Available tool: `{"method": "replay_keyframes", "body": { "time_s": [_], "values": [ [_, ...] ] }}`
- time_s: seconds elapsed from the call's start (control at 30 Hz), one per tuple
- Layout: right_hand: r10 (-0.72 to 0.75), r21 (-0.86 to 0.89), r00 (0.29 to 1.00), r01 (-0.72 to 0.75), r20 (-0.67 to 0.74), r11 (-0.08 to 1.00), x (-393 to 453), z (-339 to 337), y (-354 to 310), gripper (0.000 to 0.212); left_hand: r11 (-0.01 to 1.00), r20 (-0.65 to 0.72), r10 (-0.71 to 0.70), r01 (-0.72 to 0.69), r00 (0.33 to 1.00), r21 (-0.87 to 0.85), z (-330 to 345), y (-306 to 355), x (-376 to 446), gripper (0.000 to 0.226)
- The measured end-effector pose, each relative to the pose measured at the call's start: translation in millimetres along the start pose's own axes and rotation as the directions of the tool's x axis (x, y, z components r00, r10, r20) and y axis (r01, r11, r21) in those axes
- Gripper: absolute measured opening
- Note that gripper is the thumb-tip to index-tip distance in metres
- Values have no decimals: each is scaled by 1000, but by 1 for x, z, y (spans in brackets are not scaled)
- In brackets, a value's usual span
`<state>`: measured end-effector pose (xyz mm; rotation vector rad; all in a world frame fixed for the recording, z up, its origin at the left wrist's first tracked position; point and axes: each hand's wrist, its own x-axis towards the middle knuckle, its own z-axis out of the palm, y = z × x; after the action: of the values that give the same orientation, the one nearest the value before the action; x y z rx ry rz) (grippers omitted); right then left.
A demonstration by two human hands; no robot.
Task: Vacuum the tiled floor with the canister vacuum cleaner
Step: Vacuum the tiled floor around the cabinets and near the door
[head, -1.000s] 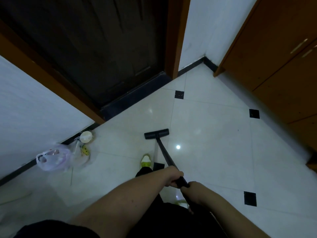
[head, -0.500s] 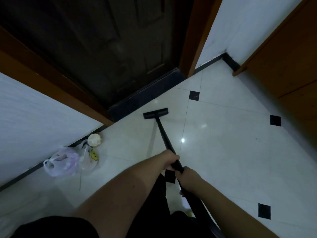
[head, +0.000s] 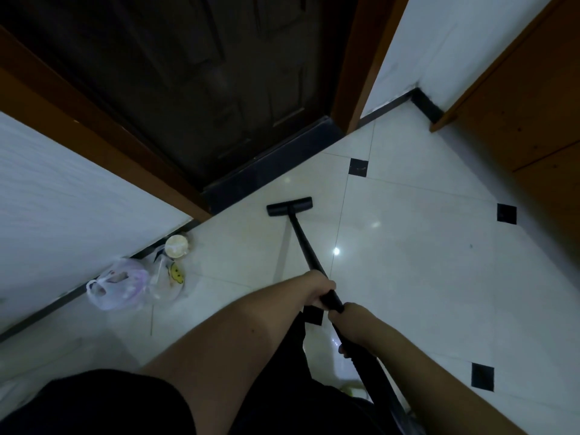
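A black vacuum wand (head: 306, 249) runs from my hands to a flat black floor head (head: 289, 206), which lies on the pale tiled floor (head: 423, 262) just in front of the dark door threshold (head: 273, 164). My left hand (head: 317, 287) grips the wand higher up the tube. My right hand (head: 351, 324) grips it right behind, near where the tube widens into the hose handle. The canister itself is out of view.
A dark wooden door (head: 194, 73) with a brown frame stands ahead. A plastic bag (head: 119, 284), a clear bag with a yellow smiley and a round cup (head: 177, 246) sit by the left wall's skirting. Wooden cabinets (head: 533, 105) line the right side.
The floor head has slid forward from mid-floor to close by the door threshold, and both arms have stretched out with it. In the last half second it has barely moved.
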<state>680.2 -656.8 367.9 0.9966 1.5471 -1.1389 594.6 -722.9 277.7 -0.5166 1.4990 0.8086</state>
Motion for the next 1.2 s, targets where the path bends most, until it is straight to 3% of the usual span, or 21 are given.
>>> {"method": "replay_keyframes", "body": {
  "time_s": [0.27,0.5,0.6,0.73,1.1,1.2],
  "values": [
    [-14,-61,1000,14,8,998,-31,11,89,25,999,-10,29,-29,1000,27,68,-68,-31,16],
    [-47,-269,999,50,19,962,-59,17,194,21,999,23,40,-40,999,-26,151,-150,-44,15],
    [-37,-279,997,53,63,959,-71,23,223,22,998,31,23,-21,999,-64,173,-178,-51,13],
    [-40,-327,996,64,80,943,-87,37,232,22,990,7,27,-26,1000,-140,175,-204,-66,23],
    [-41,-397,992,86,120,914,-86,97,215,25,978,-55,24,-34,998,-204,130,-255,-69,14],
    [-33,-404,992,78,118,911,-83,115,202,27,975,-98,36,-56,995,-216,108,-261,-61,33]
  ]
}}
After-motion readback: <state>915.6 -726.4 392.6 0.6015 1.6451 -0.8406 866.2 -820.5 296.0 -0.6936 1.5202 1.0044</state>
